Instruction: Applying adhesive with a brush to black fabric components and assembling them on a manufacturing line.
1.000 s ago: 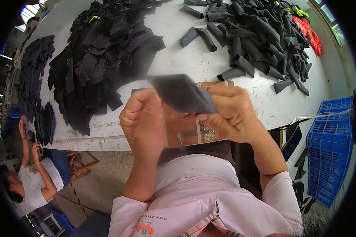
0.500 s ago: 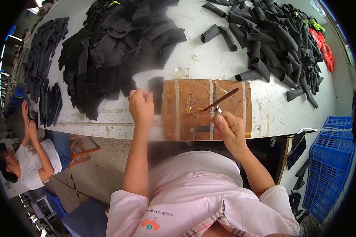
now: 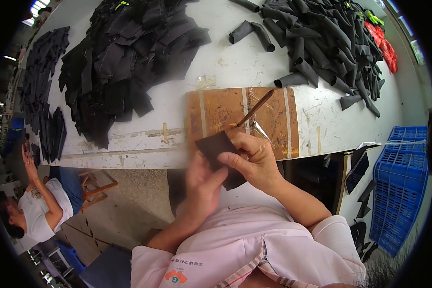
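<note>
Bare white table (image 3: 235, 67) is left between the flat black pieces (image 3: 125, 62) and rolled black tubes (image 3: 317, 43); the wooden board (image 3: 216, 113) is crossed by a brush (image 3: 254, 109)

1. Black piece (image 3: 221, 153) between both hands: matt, flexible cloth-like sheet, no sheen.
2. Board (image 3: 216, 115): worn brown wood, scuffed, pale tape strips, patches of glossy clear film.
3. Stick (image 3: 255, 108) on board: thin brown wood, dull.
4. Surface (image 3: 235, 62): white painted, scratched, stained, chipped along the edge.
5. Flat black pile (image 3: 125, 53): matt cloth cut pieces, slightly fuzzy edges.
6. Rolled black tubes (image 3: 317, 38): same matt cloth.
7. Crate (image 3: 398, 177): blue moulded plastic, lattice walls, slight gloss.
8. Red heap (image 3: 384, 45): cloth, matt.
</note>
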Motion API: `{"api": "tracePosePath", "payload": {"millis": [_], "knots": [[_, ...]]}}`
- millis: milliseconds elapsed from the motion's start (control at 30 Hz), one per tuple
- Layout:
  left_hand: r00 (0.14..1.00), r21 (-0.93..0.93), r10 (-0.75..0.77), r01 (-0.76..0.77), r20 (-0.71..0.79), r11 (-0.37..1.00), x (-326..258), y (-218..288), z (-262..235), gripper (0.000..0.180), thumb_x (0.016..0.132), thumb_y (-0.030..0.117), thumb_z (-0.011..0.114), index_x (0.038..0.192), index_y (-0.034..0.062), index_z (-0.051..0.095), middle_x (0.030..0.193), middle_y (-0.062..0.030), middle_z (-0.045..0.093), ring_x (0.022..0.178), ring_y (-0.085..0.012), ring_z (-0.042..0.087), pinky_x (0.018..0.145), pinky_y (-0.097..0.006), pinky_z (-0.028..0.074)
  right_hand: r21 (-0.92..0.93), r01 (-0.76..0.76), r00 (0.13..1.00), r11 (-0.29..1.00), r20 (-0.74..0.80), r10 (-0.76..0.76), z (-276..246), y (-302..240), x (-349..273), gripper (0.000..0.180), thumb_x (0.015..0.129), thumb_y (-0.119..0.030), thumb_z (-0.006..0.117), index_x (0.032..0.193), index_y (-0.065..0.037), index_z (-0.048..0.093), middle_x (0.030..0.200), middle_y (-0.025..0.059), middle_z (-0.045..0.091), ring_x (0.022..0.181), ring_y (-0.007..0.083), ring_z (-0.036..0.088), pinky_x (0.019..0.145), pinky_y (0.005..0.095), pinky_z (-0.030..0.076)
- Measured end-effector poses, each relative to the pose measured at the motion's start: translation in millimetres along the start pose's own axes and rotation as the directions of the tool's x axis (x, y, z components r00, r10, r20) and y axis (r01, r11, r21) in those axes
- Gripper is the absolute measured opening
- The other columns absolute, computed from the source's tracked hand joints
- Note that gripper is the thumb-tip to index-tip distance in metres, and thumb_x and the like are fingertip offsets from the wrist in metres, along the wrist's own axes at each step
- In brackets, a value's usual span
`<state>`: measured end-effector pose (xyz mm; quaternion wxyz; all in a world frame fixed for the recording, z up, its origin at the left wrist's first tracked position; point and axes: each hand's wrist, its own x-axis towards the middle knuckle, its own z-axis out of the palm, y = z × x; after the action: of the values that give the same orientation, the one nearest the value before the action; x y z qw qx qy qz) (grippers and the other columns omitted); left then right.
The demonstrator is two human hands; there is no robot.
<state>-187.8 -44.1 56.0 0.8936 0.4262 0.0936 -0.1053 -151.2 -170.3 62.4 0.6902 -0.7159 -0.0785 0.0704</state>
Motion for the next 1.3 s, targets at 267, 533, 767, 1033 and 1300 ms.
{"api": "tracePosePath", "payload": {"millis": [267, 533, 767, 1033, 1300], "knots": [[0.954, 0.044, -0.246, 0.242, 0.171, 0.969, 20.4, 46.7, -15.7, 0.045, 0.080, 0.029, 0.058, 0.108, -0.0043, 0.047, 0.093, -0.0111, 0.056, 0.088, -0.0160, 0.053, 0.082, -0.026, 0.040, -0.156, -0.011, 0.932, 0.988, 0.357, 0.067, -35.3, -15.7, 4.9, 0.016, 0.073, -0.014, 0.065, 0.074, 0.000, 0.058, 0.060, 0.0092, 0.051, 0.057, 0.0202, 0.052, 0.054, 0.0304, 0.041], [0.906, 0.686, -0.378, 0.152, 0.191, 0.711, 27.7, 67.2, -8.9, 0.013, 0.075, 0.004, 0.058, 0.087, -0.0024, 0.057, 0.075, -0.0058, 0.060, 0.066, -0.0116, 0.056, 0.059, -0.025, 0.045, -0.198, 0.007, 0.786, 0.980, 0.607, 0.117, -42.7, -17.1, 20.1, 0.018, 0.073, -0.015, 0.064, 0.074, 0.002, 0.059, 0.064, 0.0113, 0.052, 0.066, 0.0250, 0.054, 0.062, 0.0329, 0.041], [0.991, 0.797, 0.122, -0.033, -0.051, 0.603, 5.9, 40.3, -5.6, 0.010, 0.070, -0.004, 0.058, 0.079, -0.0032, 0.056, 0.063, -0.0082, 0.057, 0.057, -0.0110, 0.054, 0.054, -0.025, 0.045, -0.857, 0.315, 0.873, 0.408, 0.094, -0.478, -12.4, -19.6, 7.8, 0.027, 0.067, -0.017, 0.068, 0.086, -0.001, 0.056, 0.078, 0.0096, 0.051, 0.071, 0.0270, 0.052, 0.063, 0.0362, 0.041], [0.820, 0.870, 0.550, -0.378, 0.155, 0.317, 0.6, 13.9, 2.3, 0.009, 0.074, -0.004, 0.059, 0.082, -0.0023, 0.055, 0.065, -0.0063, 0.058, 0.056, -0.0089, 0.056, 0.051, -0.023, 0.045, -0.349, 0.244, 0.960, 0.905, -0.048, -0.277, 8.2, -18.8, -4.5, 0.018, 0.067, -0.003, 0.067, 0.084, -0.003, 0.060, 0.072, 0.0056, 0.055, 0.057, 0.0149, 0.052, 0.050, 0.0257, 0.043], [0.975, 0.307, 0.095, -0.029, -0.203, 0.951, 18.0, 31.3, -2.2, 0.018, 0.071, -0.010, 0.056, 0.085, -0.0002, 0.050, 0.069, -0.0049, 0.055, 0.042, -0.0018, 0.037, 0.034, -0.014, 0.026, -0.495, 0.233, 0.939, 0.837, -0.110, -0.326, 10.6, 6.4, 0.6, 0.020, 0.062, 0.004, 0.061, 0.081, 0.000, 0.057, 0.069, 0.0094, 0.046, 0.058, 0.0220, 0.051, 0.050, 0.0294, 0.044]]}}
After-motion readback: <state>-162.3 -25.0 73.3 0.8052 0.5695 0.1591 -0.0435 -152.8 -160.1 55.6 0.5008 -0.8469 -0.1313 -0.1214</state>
